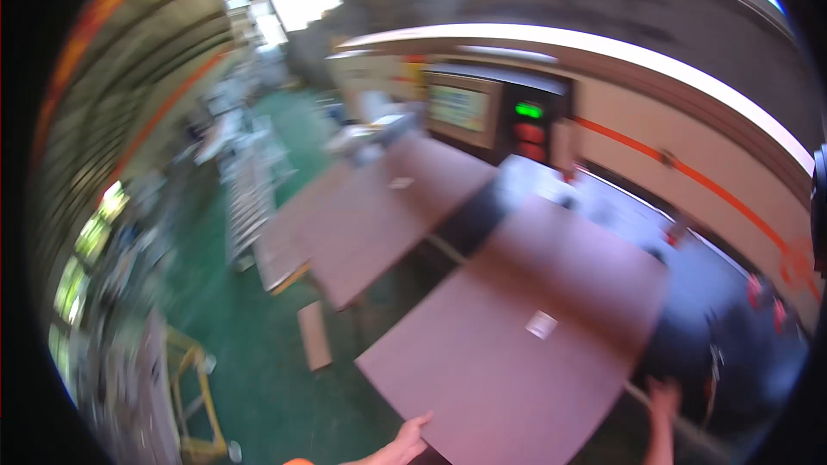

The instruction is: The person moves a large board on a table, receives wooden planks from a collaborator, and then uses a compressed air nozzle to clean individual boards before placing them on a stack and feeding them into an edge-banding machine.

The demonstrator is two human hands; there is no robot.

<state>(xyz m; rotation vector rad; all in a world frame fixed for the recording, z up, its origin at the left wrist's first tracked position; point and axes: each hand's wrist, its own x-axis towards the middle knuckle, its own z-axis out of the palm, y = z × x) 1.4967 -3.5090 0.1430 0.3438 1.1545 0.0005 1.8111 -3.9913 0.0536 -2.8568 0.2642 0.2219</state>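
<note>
A large flat reddish-brown panel [482, 370] lies before me, partly over the black machine table, with a small white label [542, 325] on its face. At the panel's near left edge, my left hand [408, 441] holds on with the thumb on top; its other fingers are mostly hidden. Beside the right edge, over the dark table, is my right hand [663, 398]. It appears apart from the panel, and motion smears its fingers.
Further left, more brown panels [379, 224] lie stacked, one labelled. Behind stands a machine with a screen [458, 108] and red-striped beam [637, 145]. A narrow board strip [314, 336] is near the green floor [250, 353], with a yellow frame [196, 392] at lower left.
</note>
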